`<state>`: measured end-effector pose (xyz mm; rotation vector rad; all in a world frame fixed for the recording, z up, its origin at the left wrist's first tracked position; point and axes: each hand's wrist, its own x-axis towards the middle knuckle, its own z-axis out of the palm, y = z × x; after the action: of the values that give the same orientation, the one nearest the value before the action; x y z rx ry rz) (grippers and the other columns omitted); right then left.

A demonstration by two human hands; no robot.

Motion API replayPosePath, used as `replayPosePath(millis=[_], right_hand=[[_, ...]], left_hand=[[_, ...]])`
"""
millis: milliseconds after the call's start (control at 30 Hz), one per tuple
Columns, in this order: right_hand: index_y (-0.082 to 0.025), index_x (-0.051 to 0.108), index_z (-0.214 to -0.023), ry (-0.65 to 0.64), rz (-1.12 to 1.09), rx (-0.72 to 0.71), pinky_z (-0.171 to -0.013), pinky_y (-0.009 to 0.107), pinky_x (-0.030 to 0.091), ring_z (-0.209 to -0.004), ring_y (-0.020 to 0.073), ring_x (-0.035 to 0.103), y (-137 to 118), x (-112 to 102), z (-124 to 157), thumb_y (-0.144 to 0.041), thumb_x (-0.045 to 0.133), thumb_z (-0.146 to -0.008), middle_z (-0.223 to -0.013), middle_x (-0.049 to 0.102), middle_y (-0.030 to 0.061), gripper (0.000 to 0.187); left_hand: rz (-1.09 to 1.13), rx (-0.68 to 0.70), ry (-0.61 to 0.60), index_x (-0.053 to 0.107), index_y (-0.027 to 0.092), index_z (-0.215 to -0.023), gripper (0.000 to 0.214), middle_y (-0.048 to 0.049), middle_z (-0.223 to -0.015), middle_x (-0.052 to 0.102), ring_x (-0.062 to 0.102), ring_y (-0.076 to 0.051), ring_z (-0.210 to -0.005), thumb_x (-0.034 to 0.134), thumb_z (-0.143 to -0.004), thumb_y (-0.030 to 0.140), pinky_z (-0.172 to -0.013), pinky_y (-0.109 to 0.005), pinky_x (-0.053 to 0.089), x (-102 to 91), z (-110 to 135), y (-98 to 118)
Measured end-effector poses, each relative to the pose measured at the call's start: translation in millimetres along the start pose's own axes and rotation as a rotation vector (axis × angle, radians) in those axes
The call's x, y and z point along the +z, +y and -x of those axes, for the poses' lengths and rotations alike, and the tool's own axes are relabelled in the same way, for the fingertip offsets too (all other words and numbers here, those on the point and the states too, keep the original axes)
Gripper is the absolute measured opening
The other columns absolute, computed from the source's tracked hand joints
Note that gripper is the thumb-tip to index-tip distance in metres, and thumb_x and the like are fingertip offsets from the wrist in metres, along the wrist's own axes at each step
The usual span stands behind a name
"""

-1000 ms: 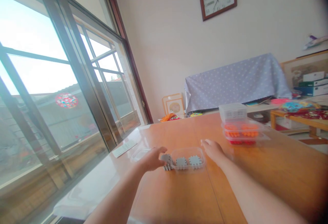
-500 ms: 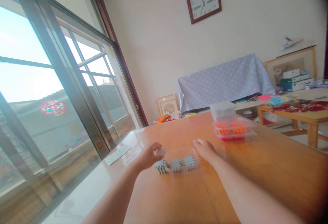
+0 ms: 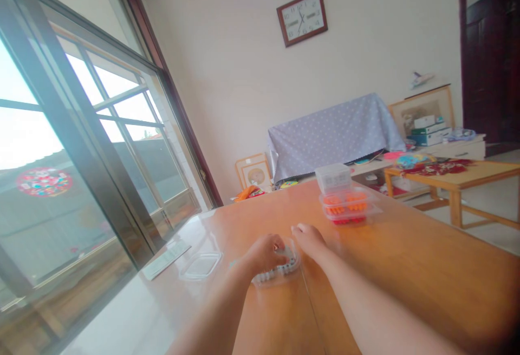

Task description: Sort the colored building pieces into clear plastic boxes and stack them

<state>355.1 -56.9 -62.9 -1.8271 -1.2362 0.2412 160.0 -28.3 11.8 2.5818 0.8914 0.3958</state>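
Observation:
My left hand (image 3: 266, 255) reaches over a clear plastic container (image 3: 298, 269), its fingers curled round a grey notched block (image 3: 280, 254), partly hidden by them. More grey blocks (image 3: 266, 276) with toothed edges lie in the container below, mostly covered by the hand. Beside the container's far right corner rests my right hand (image 3: 311, 240), closed, with the fingertips turned away from view. Whether it touches the rim or holds anything, I cannot tell.
A clear lid (image 3: 201, 264) lies to the left, with a paper sheet (image 3: 166, 261) beyond it. At the back right stand stacked clear boxes (image 3: 333, 179) with orange pieces (image 3: 345, 202) and red pieces (image 3: 349, 219). A window (image 3: 122, 127) borders the wooden table (image 3: 406, 257) on the left.
My left hand has moved right, from beside the container to above it, with the grey block. My right hand stays by the corner. The camera view has turned slightly right.

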Motion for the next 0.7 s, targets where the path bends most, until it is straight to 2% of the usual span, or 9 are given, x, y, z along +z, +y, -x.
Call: replayPosePath(millis=[267, 367, 467, 567, 700], right_hand=[[-0.018, 0.059, -0.065, -0.003, -0.015, 0.000, -0.057, 0.027, 0.020, -0.061, 0.0126, 0.046, -0.2, 1.1, -0.7, -0.041, 0.044, -0.096, -0.065, 0.061, 0.0020, 0.041], [-0.019, 0.059, -0.065, -0.004, -0.017, -0.001, -0.057, 0.027, 0.020, -0.061, 0.0127, 0.046, 0.0, 0.9, -0.8, -0.041, 0.044, -0.095, -0.064, 0.060, 0.0016, 0.040], [-0.019, 0.057, -0.064, 0.003, -0.015, 0.000, -0.057, 0.027, 0.020, -0.060, 0.0128, 0.046, 0.4, 0.9, -0.8, -0.041, 0.044, -0.095, -0.063, 0.059, 0.0012, 0.040], [-0.019, 0.055, -0.063, 0.013, -0.015, -0.004, -0.057, 0.027, 0.020, -0.061, 0.0130, 0.047, 1.3, 1.0, -0.4, -0.043, 0.043, -0.095, -0.064, 0.059, 0.0012, 0.041], [-0.019, 0.052, -0.063, 0.015, -0.018, -0.012, -0.057, 0.027, 0.021, -0.061, 0.0130, 0.047, 2.6, 0.9, 0.6, -0.045, 0.043, -0.094, -0.064, 0.059, 0.0011, 0.041]], left_hand=[[0.040, -0.013, -0.020, 0.070, 0.020, -0.090, 0.033, -0.0043, -0.093, 0.069, 0.062, -0.021, -0.084, 0.079, -0.063, 0.036, -0.070, -0.028, 0.046, 2.7, 2.5, -4.4], [0.066, -0.031, 0.011, 0.070, 0.020, -0.093, 0.034, -0.0057, -0.099, 0.070, 0.063, -0.021, -0.085, 0.078, -0.065, 0.037, -0.071, -0.029, 0.047, 2.6, 6.0, -4.5], [0.088, -0.012, 0.067, 0.070, 0.019, -0.095, 0.028, -0.0060, -0.096, 0.071, 0.064, -0.021, -0.084, 0.071, -0.072, 0.036, -0.072, -0.029, 0.049, 1.2, 8.3, -8.5], [0.090, 0.007, 0.120, 0.071, 0.020, -0.092, 0.021, -0.0051, -0.088, 0.072, 0.065, -0.020, -0.080, 0.065, -0.076, 0.031, -0.072, -0.030, 0.050, -6.2, 10.6, -17.8], [0.099, 0.015, 0.162, 0.070, 0.019, -0.087, 0.015, -0.0058, -0.085, 0.072, 0.066, -0.020, -0.079, 0.061, -0.077, 0.025, -0.074, -0.032, 0.051, -29.5, 18.2, -33.8]])
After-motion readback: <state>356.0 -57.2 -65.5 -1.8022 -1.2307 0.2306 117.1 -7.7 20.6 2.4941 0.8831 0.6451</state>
